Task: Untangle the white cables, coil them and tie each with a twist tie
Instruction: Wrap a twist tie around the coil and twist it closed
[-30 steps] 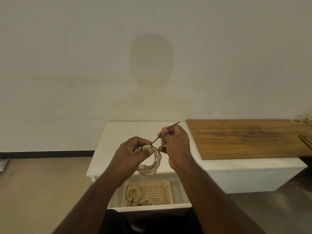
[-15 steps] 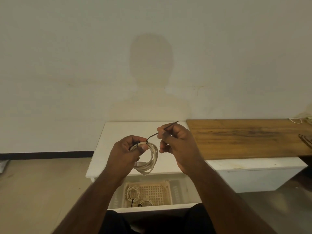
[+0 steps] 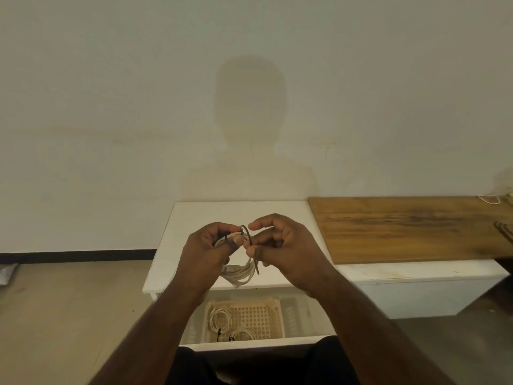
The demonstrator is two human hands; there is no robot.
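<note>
Since half a second ago, the twist tie (image 3: pixel 250 240) has swung from pointing up-right to arching down over the coiled white cable (image 3: pixel 242 270). Both hands have closed in together above the counter (image 3: pixel 194 218): the left hand (image 3: pixel 206 250) grips the coil's top, the right hand (image 3: pixel 288 245) pinches the tie.

The left hand (image 3: pixel 206 247) grips the top of a coiled white cable (image 3: pixel 241 270), held above the white desk (image 3: pixel 194 218). A dark twist tie (image 3: pixel 249 240) arcs over the coil into the right hand (image 3: pixel 283 245), whose fingers pinch it. Below, a basket (image 3: pixel 273 304) holds two tied coils (image 3: pixel 220 320).
</note>
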